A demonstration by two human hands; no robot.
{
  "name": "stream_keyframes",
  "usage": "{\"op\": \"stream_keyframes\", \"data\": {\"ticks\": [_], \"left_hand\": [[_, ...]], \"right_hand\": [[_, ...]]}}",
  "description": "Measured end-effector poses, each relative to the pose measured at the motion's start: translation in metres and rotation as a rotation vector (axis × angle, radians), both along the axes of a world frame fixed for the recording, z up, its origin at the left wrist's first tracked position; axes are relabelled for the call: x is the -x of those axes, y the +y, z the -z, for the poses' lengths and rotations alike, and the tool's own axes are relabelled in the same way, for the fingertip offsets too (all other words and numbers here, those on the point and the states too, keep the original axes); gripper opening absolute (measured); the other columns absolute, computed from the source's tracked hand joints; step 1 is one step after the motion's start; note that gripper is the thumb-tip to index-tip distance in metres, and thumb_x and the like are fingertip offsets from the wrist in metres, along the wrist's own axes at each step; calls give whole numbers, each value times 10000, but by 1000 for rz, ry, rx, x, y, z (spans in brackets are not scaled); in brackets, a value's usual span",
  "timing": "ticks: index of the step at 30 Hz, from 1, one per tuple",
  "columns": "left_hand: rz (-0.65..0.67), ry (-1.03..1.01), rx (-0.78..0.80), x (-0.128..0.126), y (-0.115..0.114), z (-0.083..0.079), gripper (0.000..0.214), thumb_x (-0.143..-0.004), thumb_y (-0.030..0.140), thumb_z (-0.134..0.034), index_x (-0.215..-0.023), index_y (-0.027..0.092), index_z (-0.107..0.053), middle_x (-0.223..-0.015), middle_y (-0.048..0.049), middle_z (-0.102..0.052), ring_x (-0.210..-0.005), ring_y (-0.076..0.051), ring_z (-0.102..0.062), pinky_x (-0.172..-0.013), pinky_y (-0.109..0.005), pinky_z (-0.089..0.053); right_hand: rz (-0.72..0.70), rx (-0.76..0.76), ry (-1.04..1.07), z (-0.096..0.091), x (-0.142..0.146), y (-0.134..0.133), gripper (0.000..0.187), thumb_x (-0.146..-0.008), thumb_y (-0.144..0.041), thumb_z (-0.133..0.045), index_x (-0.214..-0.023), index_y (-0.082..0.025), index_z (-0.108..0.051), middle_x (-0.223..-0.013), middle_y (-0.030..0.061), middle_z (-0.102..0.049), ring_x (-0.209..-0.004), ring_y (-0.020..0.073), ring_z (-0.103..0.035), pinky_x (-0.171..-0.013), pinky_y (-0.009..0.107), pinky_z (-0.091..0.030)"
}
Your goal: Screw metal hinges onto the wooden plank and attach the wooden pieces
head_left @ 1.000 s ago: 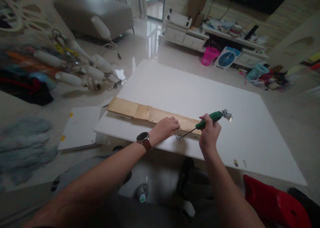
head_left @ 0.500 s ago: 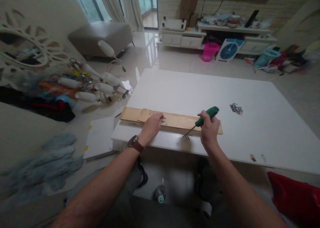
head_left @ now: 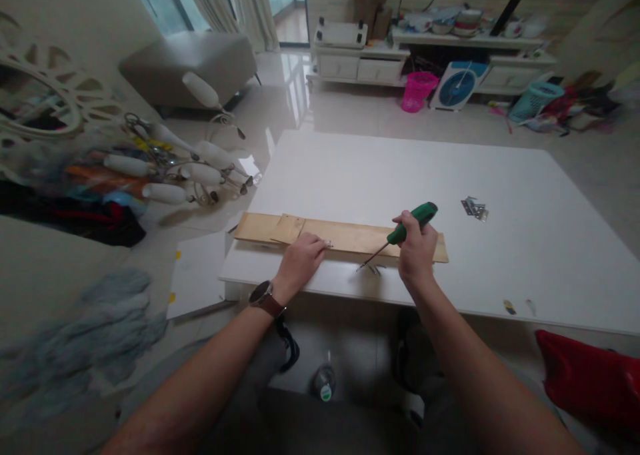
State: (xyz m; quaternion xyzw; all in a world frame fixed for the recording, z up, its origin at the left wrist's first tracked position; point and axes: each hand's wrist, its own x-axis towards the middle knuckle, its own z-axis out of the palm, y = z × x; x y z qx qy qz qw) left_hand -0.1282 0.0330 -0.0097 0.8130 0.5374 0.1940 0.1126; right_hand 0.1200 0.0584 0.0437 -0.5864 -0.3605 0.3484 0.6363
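Note:
A long wooden board (head_left: pixel 350 235) lies across the near part of a white tabletop (head_left: pixel 400 182). My left hand (head_left: pixel 301 258), with a watch on its wrist, rests at the board's near edge. Its fingers are closed on a small shiny metal piece (head_left: pixel 328 244), mostly hidden, set against the board. A green-handled screwdriver (head_left: pixel 414 222) is in my right hand (head_left: pixel 417 248), above the board's right part. Its shaft slants down left, the tip near a few loose screws (head_left: pixel 375 268) at the table's front edge.
Metal brackets (head_left: pixel 474 208) are piled on the table's right side. Two small flat bits lie near its front right edge. A bottle (head_left: pixel 325 382) is on the floor between my feet, and a red object (head_left: pixel 590 375) stands at lower right. Lamp arms (head_left: pixel 200 168) crowd the left.
My left hand has lowered to the board's near edge, bringing the small metal piece there. The screwdriver tip has shifted slightly left of the loose screws. The view has tilted a little.

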Motion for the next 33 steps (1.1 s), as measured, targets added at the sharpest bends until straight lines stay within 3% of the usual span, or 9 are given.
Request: {"op": "stream_keyframes", "data": {"ticks": [6, 10, 14, 19, 33], "left_hand": [[85, -50, 7, 6, -3, 6, 140, -965, 105, -676, -991, 198, -777, -1046, -71, -758, -1034, -223, -661, -909, -360, -572], [101, -61, 19, 7, -4, 7, 204, -959, 65, -657, -1010, 211, -790, -1012, -68, -763, -1017, -215, -665, -900, -345, -576], [112, -52, 15, 8, -6, 6, 214, -963, 65, -648, -1004, 213, -799, -1006, -70, -768, -1010, -216, -663, -905, -350, -581], [102, -47, 15, 7, -6, 2, 189, -972, 93, -659, -996, 215, -801, -1003, -75, -770, -1052, -227, -656, -940, -360, -577], [52, -4, -7, -1, -8, 2, 174, -1003, 148, -649, -1015, 216, -809, -1052, -78, -769, -1073, -218, -673, -907, -335, -576]], "right_hand": [[9, -43, 71, -8, 12, 9, 530, -824, -715, -709, -891, -189, -690, -691, 7, -695, -613, 137, -561, -556, 266, -368], [18, -48, 112, -7, 21, 17, 558, -826, -752, -704, -964, -219, -618, -661, -26, -675, -548, 110, -514, -513, 248, -332], [-26, -113, 146, -3, 24, 20, 475, -832, -667, -704, -1011, -251, -563, -729, -35, -680, -543, 105, -499, -498, 256, -332], [-96, -169, 104, 2, 22, 18, 413, -795, -413, -729, -1146, -258, -577, -857, -20, -694, -587, 103, -501, -527, 265, -377], [-170, -282, -101, -7, 41, 1, 417, -893, -497, -779, -1217, -300, -605, -944, 35, -700, -773, 193, -654, -628, 333, -534]]}}
